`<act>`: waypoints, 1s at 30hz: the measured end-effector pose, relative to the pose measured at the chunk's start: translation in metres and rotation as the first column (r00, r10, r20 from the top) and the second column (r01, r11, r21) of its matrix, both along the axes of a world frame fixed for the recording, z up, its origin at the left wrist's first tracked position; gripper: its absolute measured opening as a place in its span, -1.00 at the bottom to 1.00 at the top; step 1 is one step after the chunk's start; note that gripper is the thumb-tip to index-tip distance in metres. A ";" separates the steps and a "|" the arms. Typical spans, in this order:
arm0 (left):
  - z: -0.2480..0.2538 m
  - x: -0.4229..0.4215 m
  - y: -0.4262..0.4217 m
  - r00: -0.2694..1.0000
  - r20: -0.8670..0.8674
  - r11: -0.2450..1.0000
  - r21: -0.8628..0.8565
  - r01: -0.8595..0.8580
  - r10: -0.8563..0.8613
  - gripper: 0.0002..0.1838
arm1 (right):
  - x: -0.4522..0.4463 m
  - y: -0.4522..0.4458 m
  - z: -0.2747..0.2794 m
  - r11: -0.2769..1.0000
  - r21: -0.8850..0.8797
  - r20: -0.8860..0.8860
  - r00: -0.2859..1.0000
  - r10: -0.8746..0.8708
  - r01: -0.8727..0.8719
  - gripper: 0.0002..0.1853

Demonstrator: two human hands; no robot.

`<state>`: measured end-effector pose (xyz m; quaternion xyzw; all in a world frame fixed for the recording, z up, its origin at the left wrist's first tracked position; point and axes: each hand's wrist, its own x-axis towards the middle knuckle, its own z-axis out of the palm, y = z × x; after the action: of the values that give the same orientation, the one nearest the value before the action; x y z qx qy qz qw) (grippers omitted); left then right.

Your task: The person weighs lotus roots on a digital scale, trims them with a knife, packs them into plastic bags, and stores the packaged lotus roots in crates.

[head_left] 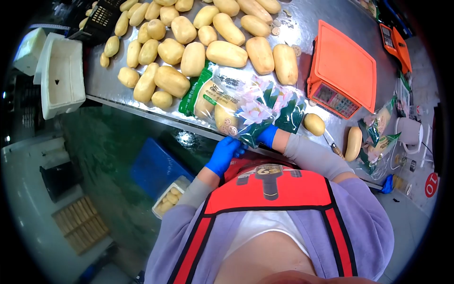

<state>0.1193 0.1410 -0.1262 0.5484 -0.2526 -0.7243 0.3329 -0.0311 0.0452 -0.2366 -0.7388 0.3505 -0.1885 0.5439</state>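
A clear and green printed plastic bag [231, 97] with pale lotus root pieces inside lies at the front edge of the metal table [106, 87]. My left hand [224, 155], in a blue glove, is at the bag's near edge with its fingers curled together; what they grip is too small to make out. My right hand [267, 136], also blue-gloved, is at the near right end of the bag, its fingers mostly hidden under the printed plastic. Many lotus root pieces [227, 53] lie behind the bag.
An orange scale [343, 66] stands on the right, with a knife [335, 146] and more filled bags [378, 137] nearby. White foam boxes [61, 78] and a black crate [101, 16] are at left. Below are a blue crate [158, 165] and a white box [161, 201] of roots.
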 end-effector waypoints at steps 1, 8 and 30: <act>-0.007 0.000 0.001 1.000 -0.001 1.000 0.000 -0.002 0.002 -0.72 | 0.001 0.000 0.001 1.000 0.026 0.026 1.000 -0.001 0.001 -0.54; 0.001 0.006 -0.004 0.996 0.037 0.985 -0.153 0.083 -0.078 -0.79 | 0.012 -0.002 0.011 0.992 -0.075 -0.079 0.992 0.095 -0.101 -0.58; 0.141 -0.078 -0.073 0.819 0.059 0.778 -0.282 0.562 -0.570 -0.72 | -0.156 0.064 0.233 0.610 -0.650 0.013 0.810 -0.586 0.452 0.00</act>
<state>0.0410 0.0683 0.0151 0.3821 -0.5029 -0.7542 0.1795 -0.1872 0.1088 -0.0038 -0.7561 0.5201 -0.3680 0.1496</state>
